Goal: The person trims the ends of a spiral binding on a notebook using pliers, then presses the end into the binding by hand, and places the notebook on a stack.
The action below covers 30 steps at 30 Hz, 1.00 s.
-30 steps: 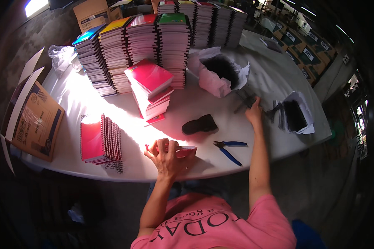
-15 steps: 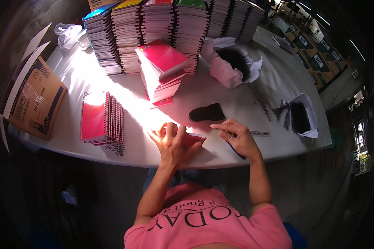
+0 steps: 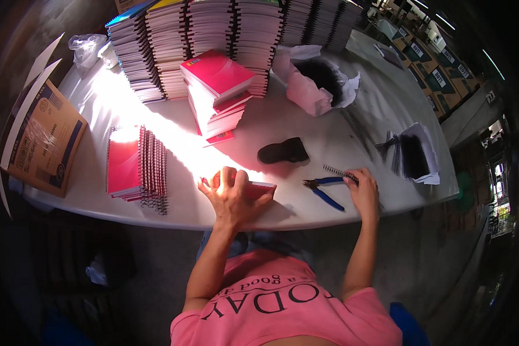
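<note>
My left hand (image 3: 230, 196) grips a red-covered notebook (image 3: 260, 188) near the table's front edge, fingers bent over its top and thumb at its right end. Much of the notebook is hidden under the hand. To the right, my right hand (image 3: 364, 193) pinches a dark spiral binding coil (image 3: 335, 171), whose free end points left. Blue-handled pliers (image 3: 327, 196) lie on the table between the hands, handles spread and jaws toward the left. Behind them rests a black shoe-shaped object (image 3: 284, 151).
Bound red notebooks (image 3: 124, 167) form a pile at left, beside an open cardboard box (image 3: 46, 138). A leaning red notebook stack (image 3: 219, 78) stands mid-table, before tall notebook stacks (image 3: 170, 55). Paper-wrapped coils (image 3: 418, 158) and a larger crumpled paper bundle (image 3: 311, 95) sit right.
My right hand has let go of the pliers, moved right and taken hold of the coil. The pliers now lie on the table. My left hand keeps its grip on the notebook.
</note>
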Each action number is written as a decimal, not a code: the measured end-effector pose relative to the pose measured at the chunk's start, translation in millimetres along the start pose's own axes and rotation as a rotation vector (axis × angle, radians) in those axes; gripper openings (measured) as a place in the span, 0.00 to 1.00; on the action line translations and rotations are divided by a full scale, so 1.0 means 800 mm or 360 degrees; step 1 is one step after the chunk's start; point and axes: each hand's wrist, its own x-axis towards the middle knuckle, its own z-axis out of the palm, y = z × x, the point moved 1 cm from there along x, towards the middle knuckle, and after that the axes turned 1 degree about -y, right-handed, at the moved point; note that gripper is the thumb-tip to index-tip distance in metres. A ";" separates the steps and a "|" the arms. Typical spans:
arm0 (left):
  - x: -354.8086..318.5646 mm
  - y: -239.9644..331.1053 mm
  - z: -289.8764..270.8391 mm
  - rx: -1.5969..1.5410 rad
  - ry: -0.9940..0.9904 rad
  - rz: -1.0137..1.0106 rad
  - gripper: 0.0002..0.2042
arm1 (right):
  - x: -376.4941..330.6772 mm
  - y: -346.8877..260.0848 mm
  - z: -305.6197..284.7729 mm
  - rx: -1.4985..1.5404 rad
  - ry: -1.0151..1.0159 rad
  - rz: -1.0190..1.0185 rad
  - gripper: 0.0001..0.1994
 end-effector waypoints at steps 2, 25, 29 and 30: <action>-0.001 0.002 -0.002 0.0007 0.0110 0.0060 0.26 | 0.024 0.009 0.004 0.0006 0.0017 -0.0060 0.11; -0.008 -0.004 0.003 0.0019 0.0059 0.0016 0.28 | -0.005 -0.155 0.043 0.0913 -0.0432 -0.0908 0.08; -0.006 -0.002 -0.002 0.0061 0.0070 0.0053 0.29 | -0.003 -0.152 0.041 0.0987 -0.0537 -0.0959 0.08; -0.006 -0.003 -0.002 0.0058 0.0059 0.0041 0.29 | -0.003 -0.152 0.040 0.1029 -0.0583 -0.0980 0.08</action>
